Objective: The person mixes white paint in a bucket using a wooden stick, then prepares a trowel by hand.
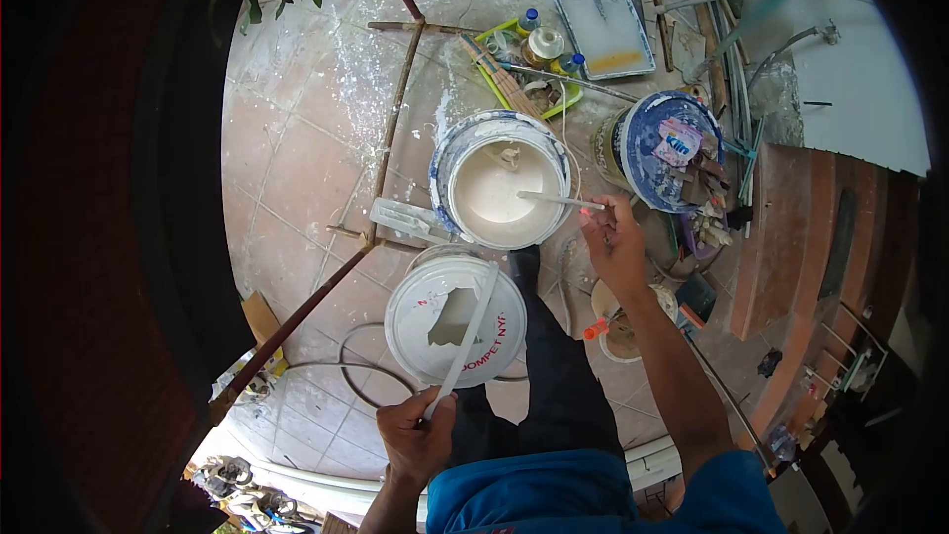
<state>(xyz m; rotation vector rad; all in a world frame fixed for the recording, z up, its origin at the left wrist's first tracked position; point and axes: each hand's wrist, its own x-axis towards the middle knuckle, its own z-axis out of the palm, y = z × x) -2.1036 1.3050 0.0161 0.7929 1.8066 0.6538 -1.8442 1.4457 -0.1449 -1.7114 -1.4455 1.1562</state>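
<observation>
My left hand [417, 435] is closed round the lower end of a long white stick [467, 336], which slants up across a white bucket lid [405, 324] with red lettering and a jagged hole. My right hand [613, 242] pinches the end of a shorter whitish stick [559, 200]. That stick's far tip reaches over the open white paint bucket [460, 188], which holds cream-coloured paint with a lump near its back edge. The bucket's outer rim is smeared blue and white.
A blue-topped bucket [643, 153] with a pink packet stands at right. Behind are a paint tray [605, 30] and a green-edged basket [568, 104] with bottles. A smaller bucket [623, 344] sits below my right forearm. Rusty metal bars [395, 119] cross the left; brick-coloured steps [781, 237] rise at right.
</observation>
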